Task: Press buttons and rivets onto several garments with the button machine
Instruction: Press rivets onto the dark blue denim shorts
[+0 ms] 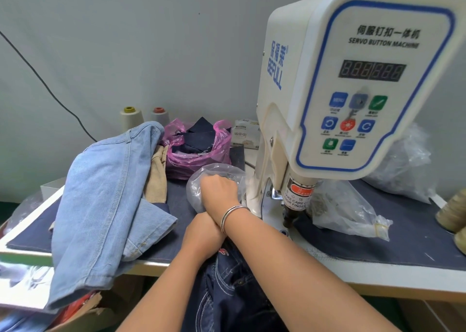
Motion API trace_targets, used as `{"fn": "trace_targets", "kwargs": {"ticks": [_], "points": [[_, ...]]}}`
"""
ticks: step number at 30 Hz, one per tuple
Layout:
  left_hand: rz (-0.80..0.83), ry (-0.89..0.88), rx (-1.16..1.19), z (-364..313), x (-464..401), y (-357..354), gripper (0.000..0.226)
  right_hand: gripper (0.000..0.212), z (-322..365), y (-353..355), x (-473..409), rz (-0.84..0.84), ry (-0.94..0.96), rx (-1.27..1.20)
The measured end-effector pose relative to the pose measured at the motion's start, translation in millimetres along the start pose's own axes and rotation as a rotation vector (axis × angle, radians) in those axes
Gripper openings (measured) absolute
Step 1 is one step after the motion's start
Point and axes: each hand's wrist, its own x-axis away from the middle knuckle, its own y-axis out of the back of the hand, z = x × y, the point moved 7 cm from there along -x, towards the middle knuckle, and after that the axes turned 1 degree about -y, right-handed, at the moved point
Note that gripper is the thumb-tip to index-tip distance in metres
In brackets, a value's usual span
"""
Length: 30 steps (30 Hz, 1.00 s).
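2 hands: both forearms cross in front of the person, right over left.
Right hand (219, 189): reaches into a clear plastic bag (216, 180) on the bench (365, 268), left of the machine's base; its fingers are buried in the bag, so I cannot tell whether they are curled or straight. A silver bracelet (230, 215) sits on the wrist.
Left hand (201, 233): lies under the right wrist, resting on dark jeans (227, 294); its fingers are hidden, grip not visible.
Dark jeans: draped from the bench edge down toward the person, below the press head.
Button machine (353, 84): white with blue trim, control panel facing the camera, standing at the right of the bench.
Light blue denim garment (106, 200): heaped at the left, hanging over the bench edge.
Pink bag (196, 152): behind the clear bag, holding dark fabric pieces.
2 thread cones (131, 117): by the wall, behind the light denim.
Another clear bag (348, 210): right of the press head, on the bench.
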Motion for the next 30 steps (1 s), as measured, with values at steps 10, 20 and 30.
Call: {"fn": "trace_targets", "kwargs": {"ticks": [10,20,30], "points": [[-0.074,-0.038,0.067,-0.5,1.2,4.6,0.017,0.02,-5.9,23.8,34.3,-0.112,0.018,-0.196],[-0.077,-0.175,0.115,-3.9,-0.5,0.3,0.033,0.007,-59.5,55.8,163.1,-0.208,-0.143,-1.174],[-0.109,-0.188,0.137,-6.3,2.3,2.5,0.038,0.023,-145.1,48.4,174.6,-0.203,-0.18,-0.857]]}}
